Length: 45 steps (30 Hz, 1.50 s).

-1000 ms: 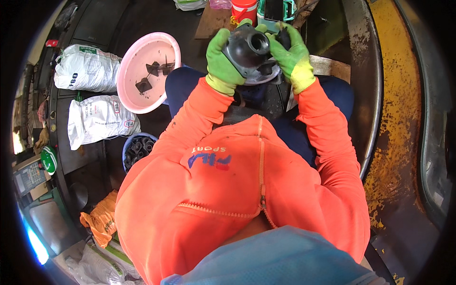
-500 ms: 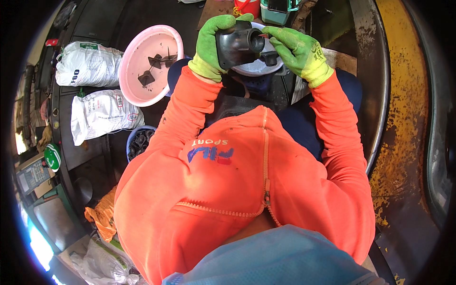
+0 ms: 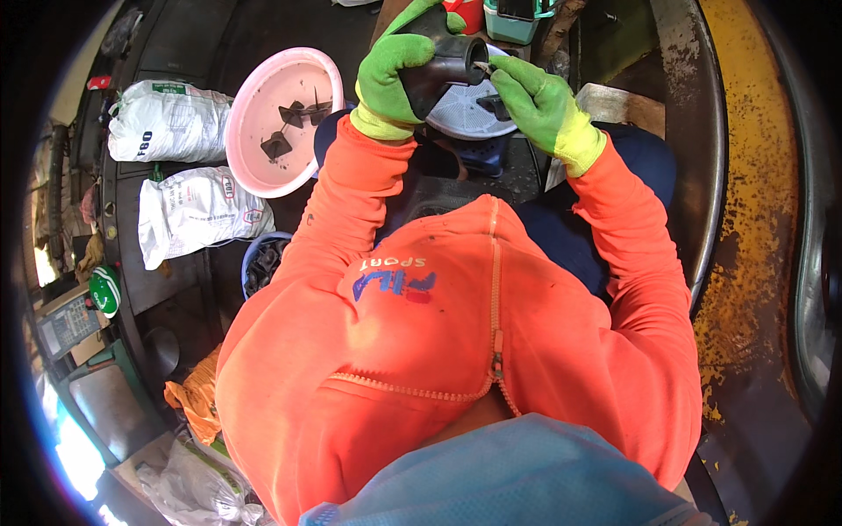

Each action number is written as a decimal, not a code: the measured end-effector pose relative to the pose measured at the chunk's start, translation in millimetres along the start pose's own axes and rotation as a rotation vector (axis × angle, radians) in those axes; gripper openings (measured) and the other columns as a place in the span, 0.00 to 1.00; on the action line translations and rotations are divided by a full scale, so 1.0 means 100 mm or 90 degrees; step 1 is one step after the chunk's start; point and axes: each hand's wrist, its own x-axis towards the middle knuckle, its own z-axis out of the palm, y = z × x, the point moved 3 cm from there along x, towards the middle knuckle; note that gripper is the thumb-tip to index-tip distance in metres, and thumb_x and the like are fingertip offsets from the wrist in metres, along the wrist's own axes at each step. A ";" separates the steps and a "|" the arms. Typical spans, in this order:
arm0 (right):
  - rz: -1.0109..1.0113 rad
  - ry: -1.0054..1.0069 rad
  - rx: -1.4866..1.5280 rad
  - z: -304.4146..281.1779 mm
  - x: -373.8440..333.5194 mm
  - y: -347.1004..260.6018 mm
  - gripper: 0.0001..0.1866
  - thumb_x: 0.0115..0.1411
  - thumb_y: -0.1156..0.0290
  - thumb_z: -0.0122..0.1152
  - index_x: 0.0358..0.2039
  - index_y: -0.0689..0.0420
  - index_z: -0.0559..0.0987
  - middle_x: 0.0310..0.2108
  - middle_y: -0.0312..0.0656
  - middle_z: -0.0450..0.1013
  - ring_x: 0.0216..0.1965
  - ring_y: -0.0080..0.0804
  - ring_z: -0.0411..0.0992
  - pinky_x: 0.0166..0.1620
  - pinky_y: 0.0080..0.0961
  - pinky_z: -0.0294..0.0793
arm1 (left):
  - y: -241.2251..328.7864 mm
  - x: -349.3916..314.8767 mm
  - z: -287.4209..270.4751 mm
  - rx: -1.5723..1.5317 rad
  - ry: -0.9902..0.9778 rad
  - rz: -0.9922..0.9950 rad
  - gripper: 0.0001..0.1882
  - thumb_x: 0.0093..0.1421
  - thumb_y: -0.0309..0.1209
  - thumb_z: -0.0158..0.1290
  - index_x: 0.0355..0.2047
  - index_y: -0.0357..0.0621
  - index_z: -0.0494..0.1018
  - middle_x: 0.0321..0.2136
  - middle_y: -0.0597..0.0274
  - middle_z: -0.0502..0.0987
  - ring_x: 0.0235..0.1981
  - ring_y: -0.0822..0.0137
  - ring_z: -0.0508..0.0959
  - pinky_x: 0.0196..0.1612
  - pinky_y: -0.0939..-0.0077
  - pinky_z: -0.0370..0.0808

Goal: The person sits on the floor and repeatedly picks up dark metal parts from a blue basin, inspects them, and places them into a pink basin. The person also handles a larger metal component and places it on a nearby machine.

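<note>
My left hand [image 3: 386,83], in a green and yellow glove, is wrapped round a black molded part [image 3: 434,74] with a round tubular opening. That opening is turned toward my right hand [image 3: 537,103], gloved alike, whose thumb and fingers pinch a small thin blade [image 3: 481,67] at the rim. Most of the blade is hidden by the fingers. Below the part stands a white mesh basket [image 3: 456,121], with a black piece [image 3: 493,107] lying in it.
To the left, a pink basin [image 3: 239,131] holds several black pieces, beside two white sacks [image 3: 167,123]. A blue-rimmed tub [image 3: 248,263] of black pieces is at my left side. A red container [image 3: 469,13] and teal box [image 3: 511,28] stand ahead. A rusty yellow metal edge [image 3: 745,219] runs along the right.
The black part has been tilted and raised slightly, its opening now turned more toward my right hand. My right hand has shifted a little down, with the blade still at the opening.
</note>
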 end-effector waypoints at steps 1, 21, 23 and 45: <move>0.004 -0.001 0.047 0.01 -0.01 0.00 0.15 0.63 0.70 0.55 0.48 0.60 0.76 0.40 0.48 0.77 0.41 0.38 0.76 0.43 0.28 0.74 | 0.00 0.00 0.02 0.014 -0.005 0.015 0.37 0.47 0.30 0.55 0.59 0.35 0.58 0.48 0.47 0.69 0.45 0.54 0.74 0.50 0.61 0.73; 0.444 -0.229 0.799 -0.01 -0.13 -0.34 0.17 0.67 0.59 0.46 0.43 0.59 0.75 0.16 0.26 0.58 0.11 0.13 0.47 0.15 0.14 0.44 | 0.17 0.12 0.07 0.873 -0.362 0.774 0.44 0.46 0.30 0.56 0.64 0.39 0.53 0.54 0.46 0.64 0.51 0.52 0.68 0.53 0.62 0.67; 0.458 -0.261 0.806 -0.05 -0.07 -0.28 0.20 0.66 0.55 0.48 0.45 0.60 0.73 0.15 0.25 0.56 0.11 0.13 0.46 0.15 0.13 0.44 | 0.18 0.14 0.05 0.915 -0.287 0.736 0.44 0.47 0.32 0.57 0.64 0.39 0.52 0.53 0.46 0.64 0.51 0.55 0.69 0.53 0.62 0.69; -0.025 0.012 0.002 -0.34 0.22 -0.06 0.12 0.62 0.71 0.57 0.45 0.61 0.76 0.36 0.35 0.76 0.37 0.19 0.71 0.41 0.18 0.72 | -0.46 -0.05 -0.16 -0.077 0.002 -0.034 0.39 0.48 0.42 0.50 0.60 0.39 0.57 0.50 0.43 0.69 0.50 0.47 0.72 0.56 0.47 0.69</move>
